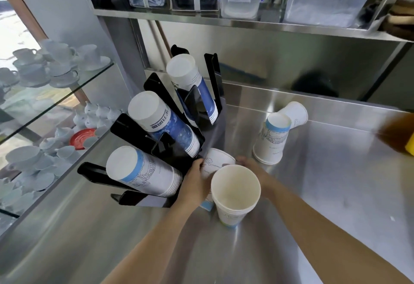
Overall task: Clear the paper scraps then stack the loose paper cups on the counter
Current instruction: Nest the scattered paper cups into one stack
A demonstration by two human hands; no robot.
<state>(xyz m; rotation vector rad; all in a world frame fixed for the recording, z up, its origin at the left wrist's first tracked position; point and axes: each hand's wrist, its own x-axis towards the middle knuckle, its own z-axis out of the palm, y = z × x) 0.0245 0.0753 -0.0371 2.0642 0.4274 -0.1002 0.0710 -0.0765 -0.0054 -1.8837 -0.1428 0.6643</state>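
A white paper cup (216, 163) with a blue line drawing lies on its side on the steel counter (336, 182), beside the black rack. My left hand (197, 182) grips its left side and my right hand (251, 169) holds its right side. In front of them, a short stack of upright cups (235, 194) stands mouth up and hides part of both hands. Further right, an upside-down stack of cups (272, 140) stands on the counter, with one loose cup (295, 113) lying on its side behind it.
A black cup rack (161, 149) on the left holds three slanted sleeves of cups. A steel shelf (246, 22) with plastic containers hangs overhead. Glass shelves with white crockery are at far left. A blurred brown and yellow object (401, 135) sits at the right edge.
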